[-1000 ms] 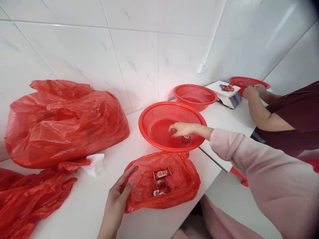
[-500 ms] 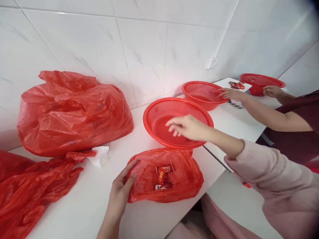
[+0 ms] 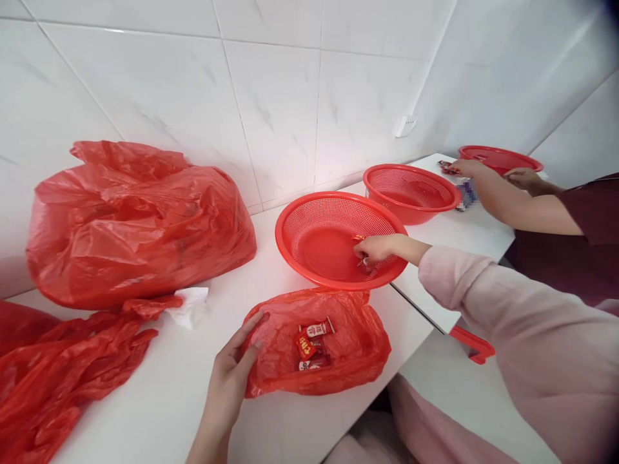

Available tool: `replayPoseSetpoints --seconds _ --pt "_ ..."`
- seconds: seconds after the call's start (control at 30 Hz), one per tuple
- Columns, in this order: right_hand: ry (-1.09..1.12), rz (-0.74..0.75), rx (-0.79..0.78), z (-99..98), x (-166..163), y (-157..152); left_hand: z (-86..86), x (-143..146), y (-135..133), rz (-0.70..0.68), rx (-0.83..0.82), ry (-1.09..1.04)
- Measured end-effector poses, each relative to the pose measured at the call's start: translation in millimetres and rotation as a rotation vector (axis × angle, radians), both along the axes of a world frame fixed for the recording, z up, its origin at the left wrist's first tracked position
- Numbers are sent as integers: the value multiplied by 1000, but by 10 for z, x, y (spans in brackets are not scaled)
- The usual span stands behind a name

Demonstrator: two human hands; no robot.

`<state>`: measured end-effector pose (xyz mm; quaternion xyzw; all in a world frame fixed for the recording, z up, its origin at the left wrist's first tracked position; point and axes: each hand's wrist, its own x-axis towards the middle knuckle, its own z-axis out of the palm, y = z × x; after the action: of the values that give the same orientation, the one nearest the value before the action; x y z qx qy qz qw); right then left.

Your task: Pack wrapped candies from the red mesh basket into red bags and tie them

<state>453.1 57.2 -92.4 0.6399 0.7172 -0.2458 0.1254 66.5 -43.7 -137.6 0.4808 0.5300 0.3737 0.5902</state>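
Observation:
My left hand grips the left rim of an open red plastic bag, thumb on the inside. Several small wrapped candies in red and white wrappers lie on the bag's bottom. Just behind the bag stands a red plastic colander, its floor mostly bare. Inside it on the right side is my right hand, fingers closed around a small wrapped candy that is partly hidden. A bit of red wrapper shows just beyond the fingers.
A big filled red bag stands against the tiled wall at left, a crumpled red bag before it, with white paper alongside. Rightward are a second colander, a third red basin and a co-worker's arms.
My right hand has lowered into the colander's right side and closed on a candy. My left hand keeps hold of the bag. The co-worker's near hand has left the second colander for the items behind.

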Motion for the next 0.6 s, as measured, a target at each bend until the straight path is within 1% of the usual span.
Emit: replayPoseSetpoints --seconds 0.07,0.13,0.2,0.23,0.27,0.3,0.37,0.43,0.47,0.53,0.57,0.6 --pt "53 -5 21 158 -7 30 14 9 -4 16 2 14" --pt "132 -4 77 342 -95 -29 29 18 -8 22 2 26" --pt "300 23 146 475 -313 -216 36 25 -12 20 -7 12" --pt "430 49 191 506 -469 -351 38 27 -14 19 -11 -1" --pt "548 90 218 512 -646 -501 38 30 -17 20 -16 -11" --pt "570 142 224 497 -828 -649 38 32 -20 20 -21 -19" --pt "492 160 307 435 -1136 -874 38 35 -27 19 -30 -22" --pt "361 114 423 390 -1258 -913 37 33 -32 18 -32 -14" --pt "294 69 481 389 -1227 -854 35 29 -33 18 -28 -13" --pt "157 -55 562 422 -1003 -617 27 19 -30 20 -12 -13" --pt "75 -128 554 444 -841 -468 22 14 -27 21 -4 -16" --pt "-20 -194 503 457 -669 -320 16 9 -23 20 1 -21"
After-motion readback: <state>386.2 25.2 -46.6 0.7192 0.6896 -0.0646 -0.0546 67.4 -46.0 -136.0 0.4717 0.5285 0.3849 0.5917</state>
